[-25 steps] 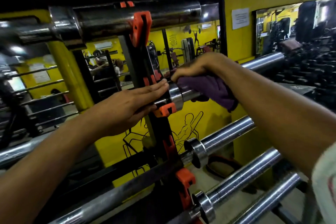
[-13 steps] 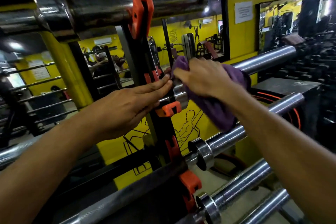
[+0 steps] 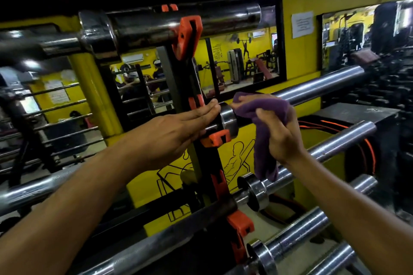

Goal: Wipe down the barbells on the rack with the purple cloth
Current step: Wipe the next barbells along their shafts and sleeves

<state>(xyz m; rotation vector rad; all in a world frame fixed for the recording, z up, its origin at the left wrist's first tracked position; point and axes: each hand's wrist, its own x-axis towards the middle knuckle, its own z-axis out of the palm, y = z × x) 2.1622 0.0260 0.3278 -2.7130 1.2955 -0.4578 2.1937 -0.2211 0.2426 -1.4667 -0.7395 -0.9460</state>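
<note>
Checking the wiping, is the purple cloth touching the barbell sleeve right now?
Touching. The head view shows the purple cloth, gripped by the right hand, wrapped over the barbell sleeve.

No text is reading clearly; white paper notice [image 3: 302, 24] on yellow wall [image 3: 297, 58], at 1 o'clock, is showing blurred print.

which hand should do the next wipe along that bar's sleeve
Right. The right hand already grips the purple cloth, wrapped over the bar's sleeve beside the collar. The left hand holds no cloth, its straight fingers resting by the rack upright.
</note>
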